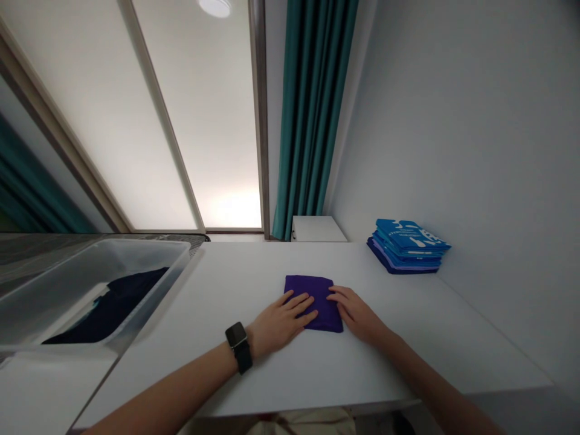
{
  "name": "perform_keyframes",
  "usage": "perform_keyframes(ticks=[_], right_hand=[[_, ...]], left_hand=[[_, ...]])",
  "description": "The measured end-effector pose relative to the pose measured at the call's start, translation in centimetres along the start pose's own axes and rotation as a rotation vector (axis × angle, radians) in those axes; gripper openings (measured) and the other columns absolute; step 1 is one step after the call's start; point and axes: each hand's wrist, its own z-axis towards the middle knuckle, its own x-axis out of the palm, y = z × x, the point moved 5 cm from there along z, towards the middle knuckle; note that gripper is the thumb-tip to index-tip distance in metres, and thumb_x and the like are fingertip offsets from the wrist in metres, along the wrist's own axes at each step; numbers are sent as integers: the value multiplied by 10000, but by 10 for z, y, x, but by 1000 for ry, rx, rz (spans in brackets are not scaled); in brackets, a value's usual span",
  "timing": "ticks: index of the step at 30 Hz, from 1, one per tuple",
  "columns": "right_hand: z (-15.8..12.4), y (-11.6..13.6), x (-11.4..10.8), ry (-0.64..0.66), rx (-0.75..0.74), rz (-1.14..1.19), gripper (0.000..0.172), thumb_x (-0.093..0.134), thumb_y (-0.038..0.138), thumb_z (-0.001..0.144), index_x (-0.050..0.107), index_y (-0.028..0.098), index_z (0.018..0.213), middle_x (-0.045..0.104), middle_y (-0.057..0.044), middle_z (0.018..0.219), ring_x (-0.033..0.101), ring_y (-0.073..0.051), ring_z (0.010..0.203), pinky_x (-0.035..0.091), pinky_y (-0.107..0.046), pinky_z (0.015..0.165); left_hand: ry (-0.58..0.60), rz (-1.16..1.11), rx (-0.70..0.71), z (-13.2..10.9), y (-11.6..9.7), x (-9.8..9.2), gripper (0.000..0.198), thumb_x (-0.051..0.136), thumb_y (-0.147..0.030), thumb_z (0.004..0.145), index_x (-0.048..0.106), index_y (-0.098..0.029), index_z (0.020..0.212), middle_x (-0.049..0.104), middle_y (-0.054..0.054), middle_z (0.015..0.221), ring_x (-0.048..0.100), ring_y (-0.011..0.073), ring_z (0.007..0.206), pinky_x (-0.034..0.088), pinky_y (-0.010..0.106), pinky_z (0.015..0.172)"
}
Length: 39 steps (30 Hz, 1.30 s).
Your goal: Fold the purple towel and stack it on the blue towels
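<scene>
A folded purple cloth (pixel 315 292) lies flat on the white table (pixel 254 272), near its middle. My left hand (pixel 280 320), with a black watch on its wrist, rests on the cloth's near left corner, fingers stretched flat. On the cloth's near right edge my right hand (pixel 356 313) lies flat as well, fingers extended. Neither hand grips the cloth.
A stack of folded blue and purple garments (pixel 406 246) sits at the table's far right by the wall. A clear plastic bin (pixel 40 296) holding dark clothing stands at the left. Teal curtains (pixel 312 115) and a small white cabinet (pixel 317 229) are behind the table.
</scene>
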Motion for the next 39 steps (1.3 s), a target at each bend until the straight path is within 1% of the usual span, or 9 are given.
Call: perform_keyframes(ticks=[3,6,10,13,16,19,24,31,39], right_hand=[[-7,26,2,46,-46,-92,349,434,85,869,596,179,1163,594,-137,1197,541,-253,1124,461,-471,967],[-10,62,12,90,-50,-154,420,481,96,848,557,163,1255,605,-143,1181,540,-274,1102,451,-476,957],[-5,108,24,153,-21,-198,481,515,141,857,506,165,1337,576,-153,1278,517,-300,1132,415,-483,971],[10,118,19,188,-9,-119,344,479,158,904,596,206,1224,619,-113,1226,542,-265,1085,406,-439,944],[36,94,9,177,51,-47,291,417,126,937,655,212,1083,677,-75,1049,568,-221,1000,404,-385,895],[69,47,6,110,132,-43,330,378,106,943,641,188,1124,656,-85,1098,553,-205,1035,391,-360,927],[114,-8,29,294,169,-54,344,412,120,924,627,115,1192,619,-137,1199,528,-212,1123,352,-333,1003],[148,-20,44,563,218,-9,288,527,241,880,697,128,1084,718,-116,1018,643,-204,913,449,-264,812],[162,-19,49,805,334,88,251,577,310,831,712,136,951,724,-55,838,628,-158,697,452,-225,602]], left_hand=[[-3,84,19,-16,30,-6,530,473,-120,933,394,-306,1423,327,57,1546,274,210,1431,196,424,1168],[-11,131,-42,-28,60,-12,552,468,-69,909,429,-309,1405,345,58,1537,305,211,1418,197,427,1168],[-38,51,-320,-29,81,-18,478,391,-115,936,460,-239,1393,433,77,1485,393,206,1368,270,415,1141],[-97,-47,-510,-21,74,-19,453,324,-269,993,427,-142,1416,483,112,1442,432,204,1337,337,368,1105],[-92,-54,-494,-11,50,-11,526,345,-393,989,387,-131,1444,397,114,1503,348,240,1391,278,412,1140],[-56,-40,-499,-10,34,-1,573,369,-431,976,363,-125,1460,345,128,1527,296,266,1417,237,461,1154],[-48,-45,-533,-13,31,7,581,359,-436,976,354,-125,1466,329,126,1535,289,265,1421,253,464,1150],[-81,-46,-530,-14,33,12,575,361,-428,975,342,-143,1474,327,118,1538,288,261,1420,247,476,1151],[-82,-56,-526,-15,35,12,584,366,-419,973,314,-143,1485,324,117,1539,279,261,1424,240,483,1150]])
